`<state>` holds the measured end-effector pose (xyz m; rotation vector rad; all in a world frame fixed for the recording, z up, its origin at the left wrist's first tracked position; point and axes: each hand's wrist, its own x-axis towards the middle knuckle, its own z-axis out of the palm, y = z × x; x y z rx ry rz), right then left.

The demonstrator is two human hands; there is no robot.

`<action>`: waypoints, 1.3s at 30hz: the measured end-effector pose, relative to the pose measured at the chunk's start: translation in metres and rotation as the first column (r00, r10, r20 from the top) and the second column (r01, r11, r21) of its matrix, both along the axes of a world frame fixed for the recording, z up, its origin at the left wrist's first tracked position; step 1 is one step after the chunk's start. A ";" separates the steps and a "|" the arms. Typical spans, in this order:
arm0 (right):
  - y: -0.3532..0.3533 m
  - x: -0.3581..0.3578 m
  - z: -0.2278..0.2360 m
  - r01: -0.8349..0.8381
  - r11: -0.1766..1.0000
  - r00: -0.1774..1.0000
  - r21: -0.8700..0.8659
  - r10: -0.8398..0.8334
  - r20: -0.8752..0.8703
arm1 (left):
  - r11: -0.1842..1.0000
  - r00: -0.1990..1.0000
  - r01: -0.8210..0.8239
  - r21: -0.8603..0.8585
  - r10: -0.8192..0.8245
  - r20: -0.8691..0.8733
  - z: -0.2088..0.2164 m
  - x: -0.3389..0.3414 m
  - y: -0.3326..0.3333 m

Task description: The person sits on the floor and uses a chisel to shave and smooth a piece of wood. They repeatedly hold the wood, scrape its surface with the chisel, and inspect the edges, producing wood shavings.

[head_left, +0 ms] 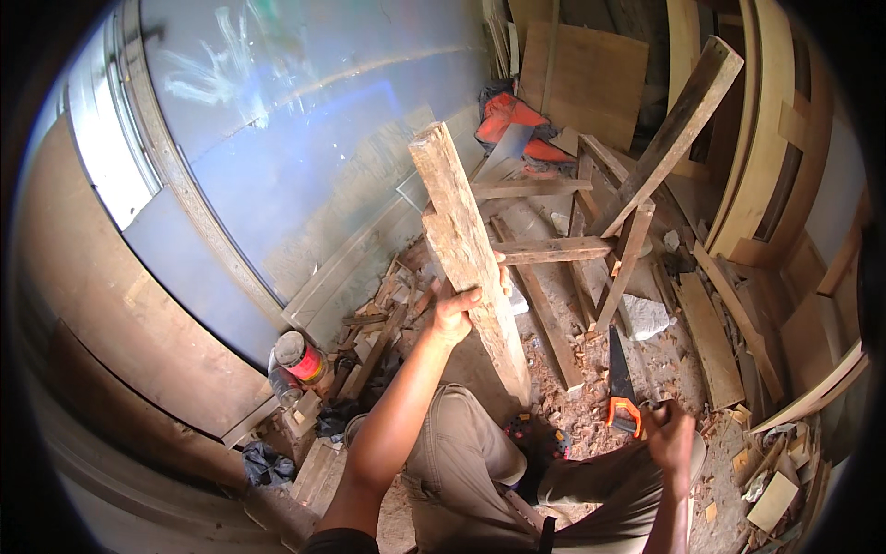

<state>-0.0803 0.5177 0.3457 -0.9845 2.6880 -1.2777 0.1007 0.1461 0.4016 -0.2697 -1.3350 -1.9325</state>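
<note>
Blue wall (249, 175), littered floor (472, 369)
A red-banded can (307, 366) sits near the wall's foot, a black bag (268, 464) nearer; farther back, orange cloth (508, 118) lies near a leaning plywood sheet (591, 83).

I am watching a long, pale-brown, rough wooden plank (469, 249) slanting from upper left to lower right, its blunt upper end pointing away from the body. Its left edge is showing a stepped notch in the upper part, and its face is looking uneven and worn. The left fingers (467, 298) are gripping it just below its middle. To its right, well apart, a black-bladed handsaw with an orange-and-black handle (625, 415) is pointing its blade away, its handle sitting by the right fingers (653, 417); I am not making out whether they are touching.
</note>
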 end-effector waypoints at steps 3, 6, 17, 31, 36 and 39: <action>-0.010 0.002 -0.050 -0.093 0.993 0.989 0.071 0.084 0.122 | 0.998 0.998 0.060 0.017 -0.060 -0.004 -0.003 0.000 0.019; -0.018 -0.011 -0.115 -0.233 0.952 0.965 0.200 0.252 -0.073 | 0.987 0.997 0.039 0.157 -0.028 -0.073 -0.029 -0.005 0.031; -0.062 -0.026 -0.269 -0.199 0.611 0.970 0.766 0.234 0.065 | 0.683 0.813 -0.582 0.441 0.470 0.344 -0.089 0.009 0.019; -0.074 -0.020 -0.218 -0.188 0.979 0.952 -0.080 0.202 0.229 | 0.663 0.891 -0.266 0.700 0.447 -0.085 -0.073 0.003 0.035; -0.072 0.029 -0.151 0.078 0.725 0.560 -0.684 0.536 0.632 | 0.687 0.913 -0.063 0.724 0.332 -0.236 -0.070 0.024 0.027; -0.058 0.036 -0.143 0.015 0.579 0.466 -0.815 0.717 0.518 | 0.673 0.915 -0.116 0.731 0.358 -0.185 -0.069 0.033 0.024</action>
